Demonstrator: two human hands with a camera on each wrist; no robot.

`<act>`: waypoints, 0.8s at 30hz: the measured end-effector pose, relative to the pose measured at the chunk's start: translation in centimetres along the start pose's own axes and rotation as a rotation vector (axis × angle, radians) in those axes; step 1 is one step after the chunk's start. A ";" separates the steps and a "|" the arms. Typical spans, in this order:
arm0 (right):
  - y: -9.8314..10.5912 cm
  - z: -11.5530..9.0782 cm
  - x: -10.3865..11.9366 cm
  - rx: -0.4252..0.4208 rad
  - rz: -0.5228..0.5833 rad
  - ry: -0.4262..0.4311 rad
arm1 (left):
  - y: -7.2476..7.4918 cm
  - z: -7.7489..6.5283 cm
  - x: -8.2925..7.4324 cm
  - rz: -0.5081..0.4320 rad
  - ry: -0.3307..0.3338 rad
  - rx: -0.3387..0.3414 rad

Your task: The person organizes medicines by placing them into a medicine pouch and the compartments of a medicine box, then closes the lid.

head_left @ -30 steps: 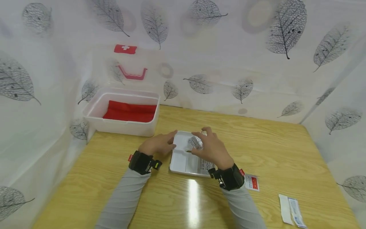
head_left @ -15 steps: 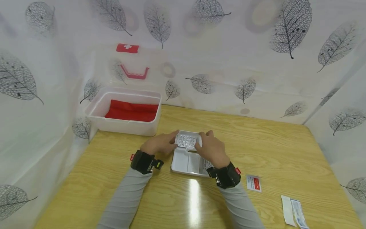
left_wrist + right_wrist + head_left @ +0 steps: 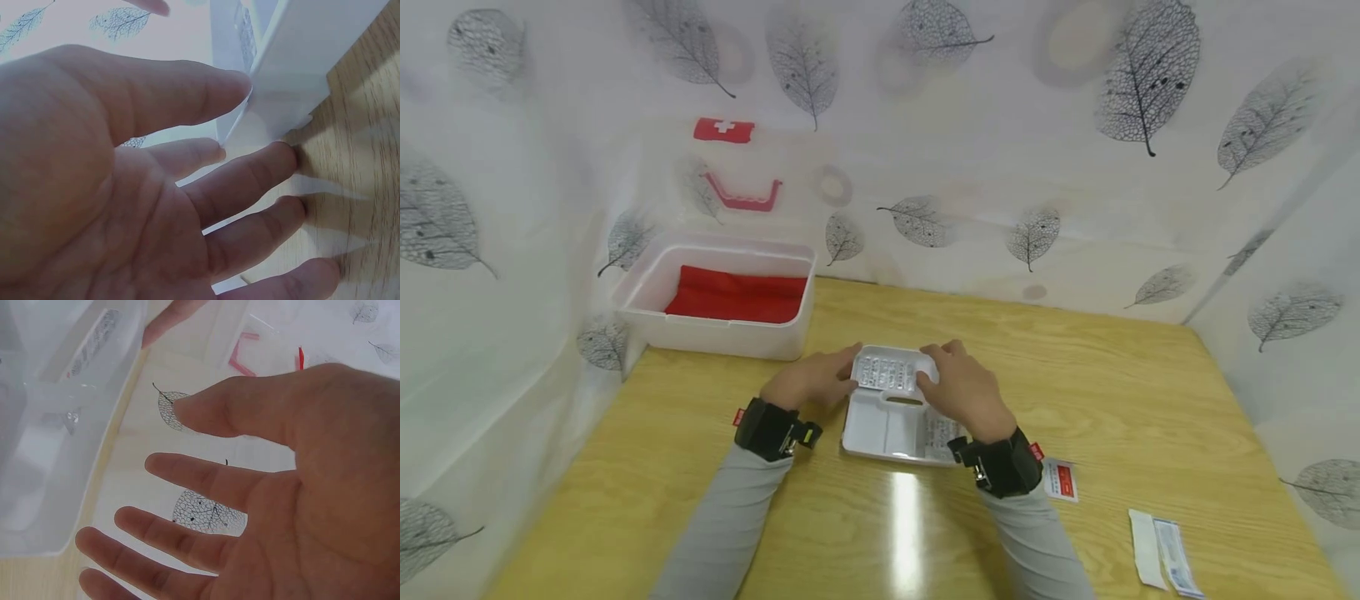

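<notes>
A white compartment tray (image 3: 863, 425) lies on the table, with a handle slot (image 3: 906, 400) across its middle. In its back compartment lies a silver foil blister pack (image 3: 883, 372), and another blister pack (image 3: 942, 432) is in the front right compartment. My left hand (image 3: 812, 379) is at the tray's left side; in the left wrist view the thumb (image 3: 212, 90) touches the tray rim (image 3: 284, 37) and the other fingers are spread. My right hand (image 3: 966, 387), empty with its fingers apart, hovers by the tray's back right corner.
A translucent bin (image 3: 722, 337) with red cloth (image 3: 737, 296) inside stands at the back left. Behind it are a pink handle (image 3: 743, 200) and a red label with a white cross (image 3: 723, 130). A red-and-white sachet (image 3: 1061, 481) and two narrow packets (image 3: 1177, 557) lie on the right.
A second ago my right hand held the blister pack tilted over the tray. The pack now lies flat in the back compartment, and that hand has let go and shifted slightly right.
</notes>
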State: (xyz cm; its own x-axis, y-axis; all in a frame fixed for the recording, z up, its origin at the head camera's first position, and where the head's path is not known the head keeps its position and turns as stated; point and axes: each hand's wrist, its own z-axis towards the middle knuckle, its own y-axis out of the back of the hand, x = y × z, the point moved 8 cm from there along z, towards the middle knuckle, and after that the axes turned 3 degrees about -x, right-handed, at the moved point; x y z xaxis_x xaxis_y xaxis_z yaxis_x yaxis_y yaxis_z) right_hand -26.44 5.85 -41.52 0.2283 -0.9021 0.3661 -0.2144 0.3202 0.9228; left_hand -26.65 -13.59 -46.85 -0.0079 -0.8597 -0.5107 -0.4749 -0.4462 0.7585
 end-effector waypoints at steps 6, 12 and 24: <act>0.8 -0.8 0.3 -0.010 0.021 0.014 | -0.3 -0.5 0.5 0.001 0.012 0.001; 1.7 -1.6 0.2 -0.067 0.026 0.051 | 0.1 -0.4 0.8 0.009 0.003 -0.017; 4.0 -7.4 -5.5 -0.236 -0.002 0.077 | -0.1 0.1 0.2 -0.008 0.008 -0.006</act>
State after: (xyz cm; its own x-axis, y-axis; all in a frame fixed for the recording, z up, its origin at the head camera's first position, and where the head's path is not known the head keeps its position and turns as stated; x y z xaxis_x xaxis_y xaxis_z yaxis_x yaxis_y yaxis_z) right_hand -21.49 14.24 -38.98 0.3025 -0.8808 0.3642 0.0116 0.3855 0.9227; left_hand -26.70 -13.69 -47.12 0.0029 -0.8579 -0.5138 -0.4698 -0.4547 0.7567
